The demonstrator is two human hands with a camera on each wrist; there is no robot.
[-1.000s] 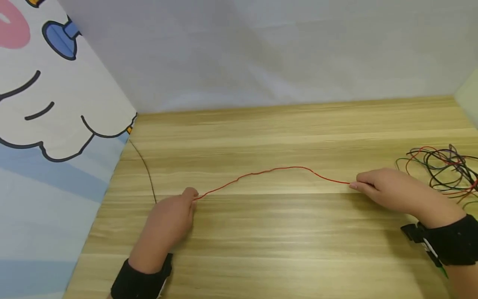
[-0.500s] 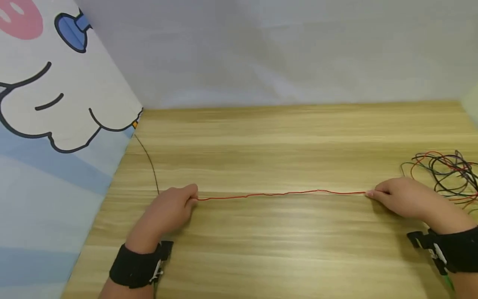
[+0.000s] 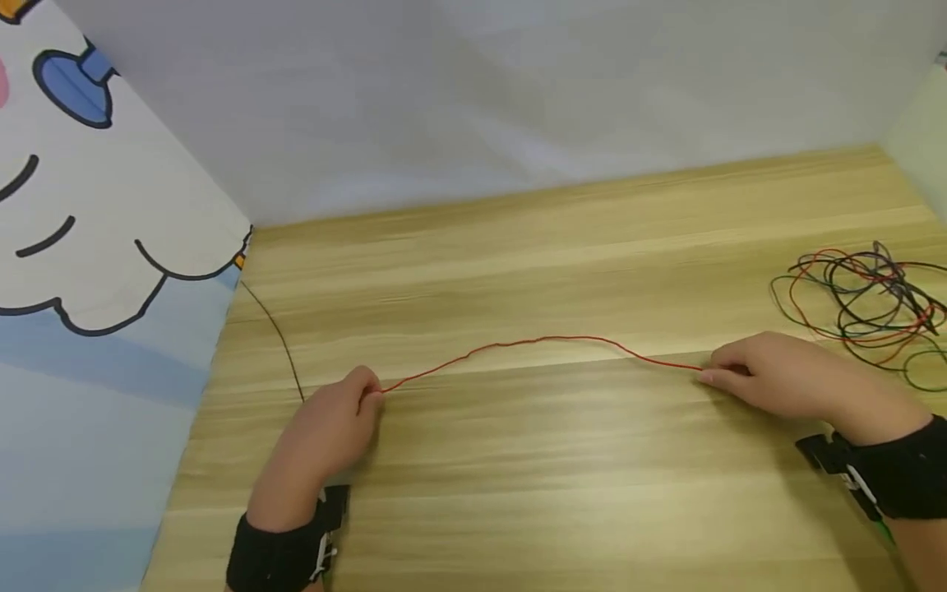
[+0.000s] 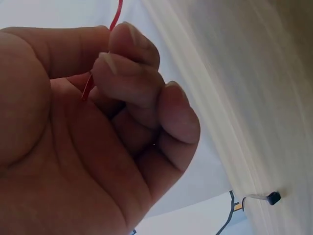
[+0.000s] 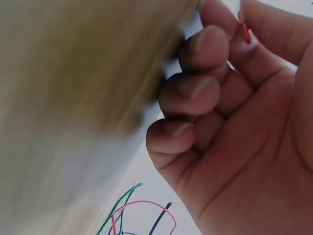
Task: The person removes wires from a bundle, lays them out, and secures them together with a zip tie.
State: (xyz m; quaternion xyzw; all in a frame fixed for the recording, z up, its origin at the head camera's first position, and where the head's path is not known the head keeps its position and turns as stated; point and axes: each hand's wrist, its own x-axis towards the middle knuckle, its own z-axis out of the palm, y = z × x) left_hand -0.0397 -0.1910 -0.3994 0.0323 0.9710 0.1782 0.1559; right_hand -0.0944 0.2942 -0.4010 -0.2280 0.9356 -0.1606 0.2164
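Note:
A thin red wire (image 3: 543, 338) runs between the two hands in the head view, bowed in a slack arch toward the back of the table. My left hand (image 3: 333, 427) pinches its left end between thumb and curled fingers; in the left wrist view the short red wire end (image 4: 88, 88) pokes out into the palm. My right hand (image 3: 784, 378) pinches the other end, and the red tip (image 5: 247, 33) shows between thumb and index finger in the right wrist view. A thin dark wire (image 3: 277, 330) lies beyond the left hand, its near end hidden behind that hand.
A tangle of red, black and green wires (image 3: 873, 300) lies on the wood-grain table (image 3: 518, 493) behind the right hand. A pale wall (image 3: 518, 99) closes the back, and a cartoon-printed panel (image 3: 96, 395) stands along the left side.
Half a second ago the red wire was drawn nearly straight; now the right hand is closer to the left and the wire bows again. The head view has also shifted and tilted.

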